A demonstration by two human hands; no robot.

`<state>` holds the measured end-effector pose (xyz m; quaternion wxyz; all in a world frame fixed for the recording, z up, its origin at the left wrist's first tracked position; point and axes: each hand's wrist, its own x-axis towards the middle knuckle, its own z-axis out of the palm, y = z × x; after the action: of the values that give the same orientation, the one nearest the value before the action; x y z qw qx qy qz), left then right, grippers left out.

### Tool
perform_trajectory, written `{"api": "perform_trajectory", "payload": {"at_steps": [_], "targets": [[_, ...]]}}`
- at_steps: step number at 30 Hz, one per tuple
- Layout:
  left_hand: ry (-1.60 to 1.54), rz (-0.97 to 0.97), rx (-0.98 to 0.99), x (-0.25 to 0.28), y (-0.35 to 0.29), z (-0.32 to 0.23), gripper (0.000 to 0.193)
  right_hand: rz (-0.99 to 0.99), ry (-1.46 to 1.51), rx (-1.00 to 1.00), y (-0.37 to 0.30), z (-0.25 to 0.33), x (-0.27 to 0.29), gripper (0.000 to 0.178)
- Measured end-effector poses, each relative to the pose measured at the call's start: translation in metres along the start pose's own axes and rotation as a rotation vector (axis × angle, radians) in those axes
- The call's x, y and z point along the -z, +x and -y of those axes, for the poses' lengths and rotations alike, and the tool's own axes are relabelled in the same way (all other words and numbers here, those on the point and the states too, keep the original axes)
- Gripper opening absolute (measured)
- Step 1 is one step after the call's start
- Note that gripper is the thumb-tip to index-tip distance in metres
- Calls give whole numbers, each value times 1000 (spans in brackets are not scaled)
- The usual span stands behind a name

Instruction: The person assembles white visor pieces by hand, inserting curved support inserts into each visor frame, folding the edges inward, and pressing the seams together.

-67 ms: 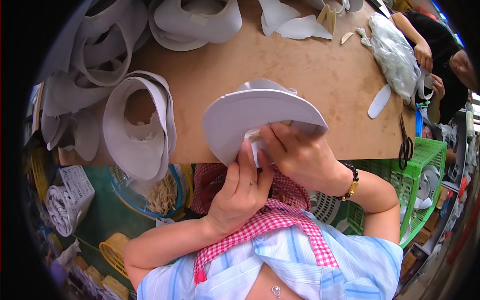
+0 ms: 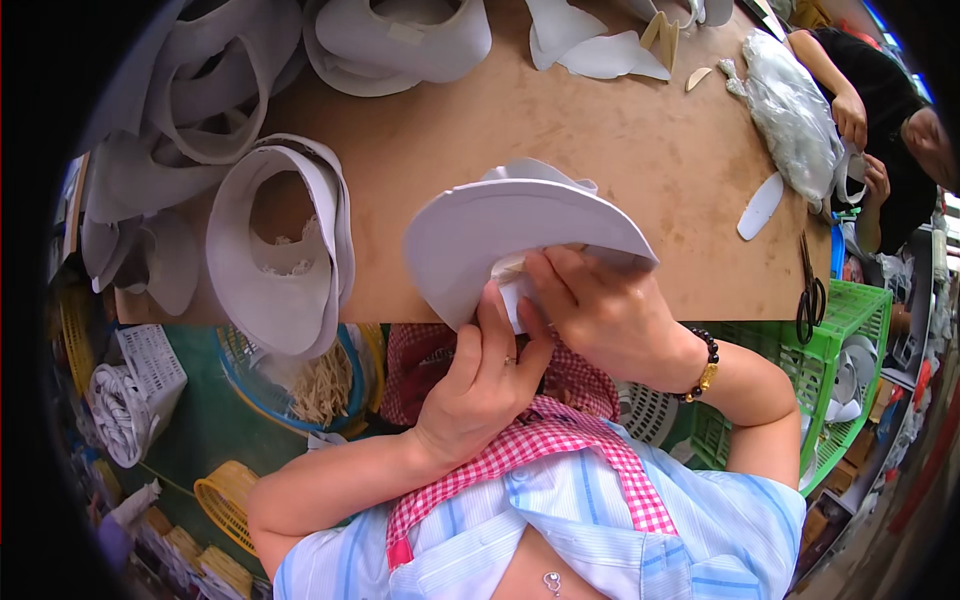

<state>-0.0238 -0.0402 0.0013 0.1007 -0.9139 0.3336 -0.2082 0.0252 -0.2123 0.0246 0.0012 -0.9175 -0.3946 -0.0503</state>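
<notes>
Between my two hands is a white, stiff-looking curved piece (image 2: 500, 225), shaped like a broad brim with a folded part behind it. I hold it at the table's near edge. My left hand (image 2: 488, 375) is closed at its lower edge, fingertips pinching around a small opening. From the right, my right hand (image 2: 610, 310) grips the same piece, fingers bent over its edge by a cream-coloured strip (image 2: 508, 268). Some fingertips are hidden behind the piece. To the left, a similar white ring-shaped piece (image 2: 228, 270) with frayed bits inside stands at the edge.
More white curved pieces (image 2: 420, 45) lie at the far left and back of the brown table (image 2: 640, 140). Black scissors (image 2: 808, 300) and a clear plastic bag (image 2: 785, 110) are on the right. Beside the table stands a green crate (image 2: 850, 320). A co-worker's hands (image 2: 850, 120) work at far right.
The surroundings shift very slightly in the picture. Both hands keep nearly the same hold on the white curved piece.
</notes>
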Motion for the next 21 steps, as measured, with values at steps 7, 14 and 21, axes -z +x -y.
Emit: {"api": "perform_trajectory", "payload": {"at_steps": [7, 14, 21], "targets": [[21, 5, -1, -1, -4, -3, 22, -224, -26, 51, -1, 1, -11, 32], [-36, -8, -8, 2, -1, 0, 24, -212, -77, 62, -1, 3, -15, 22], [-127, -20, -30, 4, -3, 0, 24, -50, -207, 42, 0, 19, -12, 21]]}}
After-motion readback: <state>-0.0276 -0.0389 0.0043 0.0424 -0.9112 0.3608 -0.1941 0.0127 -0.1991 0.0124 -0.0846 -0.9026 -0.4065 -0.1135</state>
